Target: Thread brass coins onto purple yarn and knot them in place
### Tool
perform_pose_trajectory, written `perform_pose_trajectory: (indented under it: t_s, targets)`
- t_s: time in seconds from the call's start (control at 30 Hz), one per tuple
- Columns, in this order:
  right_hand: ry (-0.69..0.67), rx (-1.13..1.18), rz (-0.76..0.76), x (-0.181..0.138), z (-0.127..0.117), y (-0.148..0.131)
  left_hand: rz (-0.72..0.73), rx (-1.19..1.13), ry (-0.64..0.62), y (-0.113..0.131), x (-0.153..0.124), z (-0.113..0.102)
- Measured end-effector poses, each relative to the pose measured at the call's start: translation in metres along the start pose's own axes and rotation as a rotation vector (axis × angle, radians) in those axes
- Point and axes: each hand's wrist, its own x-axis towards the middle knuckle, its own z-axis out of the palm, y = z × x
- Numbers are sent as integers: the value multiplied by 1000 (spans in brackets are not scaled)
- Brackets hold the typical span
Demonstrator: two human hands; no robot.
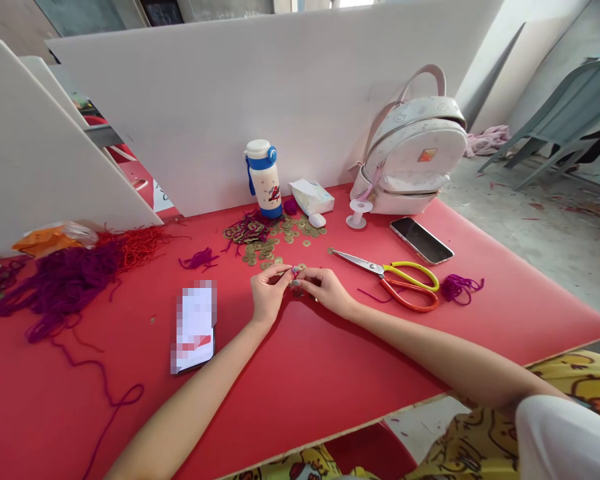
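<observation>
My left hand [269,293] and my right hand [329,291] meet over the middle of the red table, fingertips pinched together. Between them is a small bit of purple yarn [295,270], apparently with a coin or two; the fingers cover most of it. Just beyond lie loose brass-coloured coins [261,251] with holes, and a pile of coins tied with purple yarn [249,230]. To the right of my hands, scissors [380,269] with one yellow and one red handle lie with blades slightly apart.
Purple yarn [73,277] and red yarn [139,248] heap at the left. A lit phone [196,327] lies near my left forearm, a dark phone [422,240] at the right. Behind stand a bottle [264,180], a tissue pack [313,197], an empty spool [359,215] and a backpack [410,160].
</observation>
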Motion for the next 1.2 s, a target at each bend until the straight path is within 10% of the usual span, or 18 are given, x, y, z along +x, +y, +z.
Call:
perform_pose_trajectory:
  t_s: [0.3, 1.2]
  targets:
    - [2, -461, -231, -2, -15, -4, 4, 290, -75, -11, -4, 0]
    - [185, -83, -142, 14, -24, 14, -11, 147, -161, 0, -4, 0]
